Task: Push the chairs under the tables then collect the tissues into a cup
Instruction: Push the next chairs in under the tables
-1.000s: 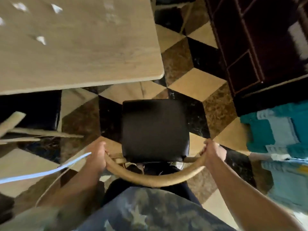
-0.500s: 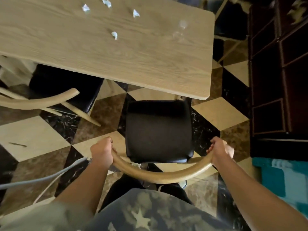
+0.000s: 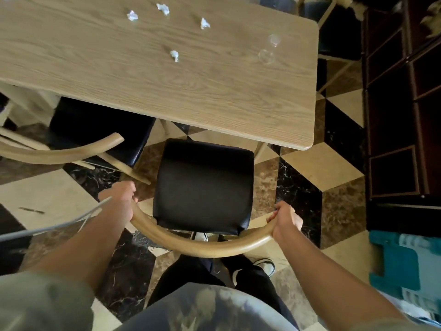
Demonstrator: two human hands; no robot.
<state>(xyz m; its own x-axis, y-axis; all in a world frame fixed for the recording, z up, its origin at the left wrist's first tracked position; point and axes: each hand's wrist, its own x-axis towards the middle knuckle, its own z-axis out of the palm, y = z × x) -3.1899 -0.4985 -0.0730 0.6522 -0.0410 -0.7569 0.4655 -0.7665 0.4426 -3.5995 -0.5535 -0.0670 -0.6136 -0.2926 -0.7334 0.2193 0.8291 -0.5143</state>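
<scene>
A chair with a black seat (image 3: 202,185) and a curved wooden backrest (image 3: 202,249) stands in front of me, its front edge just at the near edge of the wooden table (image 3: 214,101). My left hand (image 3: 120,199) grips the backrest's left end and my right hand (image 3: 285,220) grips its right end. Several crumpled white tissues lie on the table, among them one near the middle (image 3: 174,54) and others farther back (image 3: 204,23) (image 3: 132,15). Two clear plastic cups (image 3: 266,56) (image 3: 274,39) sit near the table's right end.
A second chair (image 3: 95,130) stands partly under the table at the left, its backrest sticking out. Another chair (image 3: 338,29) is beyond the table's far right corner. A dark wooden shelf unit (image 3: 403,103) lines the right side, with teal cloth (image 3: 401,263) below it. A grey cable (image 3: 55,225) crosses my left arm.
The chair has moved forward toward the table with both hands on its backrest. The view has tilted up, so more of the tabletop, tissues and cups shows.
</scene>
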